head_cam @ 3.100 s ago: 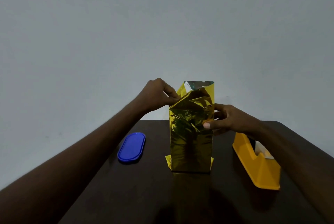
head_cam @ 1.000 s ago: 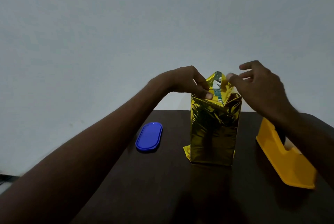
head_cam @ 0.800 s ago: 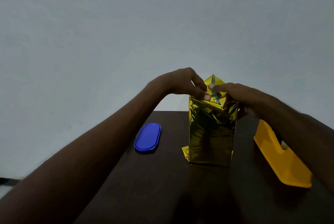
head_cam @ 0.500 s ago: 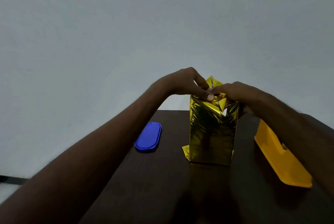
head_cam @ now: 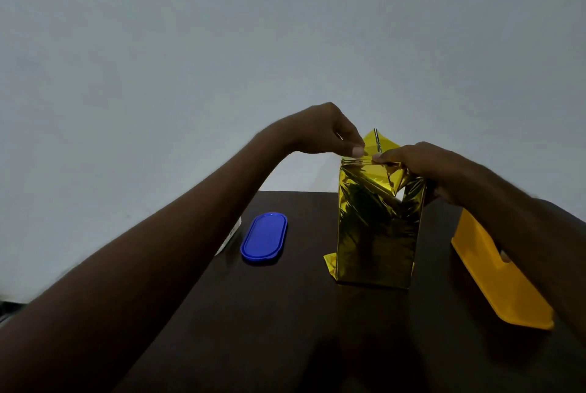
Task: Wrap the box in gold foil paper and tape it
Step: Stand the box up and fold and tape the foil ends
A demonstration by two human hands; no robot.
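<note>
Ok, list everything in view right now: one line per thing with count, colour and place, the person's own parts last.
foil-wrapped box: 1, gold, upright at the table's middle, top flaps half folded, one flap sticking up.
lid: 1, blue, oval, flat on the table left of the box.
tape dispenser: 1, yellow, on the table right of the box, partly behind the right forearm.
white object: 1, at the table's left edge, too little shows to identify.
table: 1, dark brown, under everything.
wall: 1, pale grey, behind.
left hand: 1, pinching the foil at the box's top.
right hand: 1, holding the foil at the top right corner.
</note>
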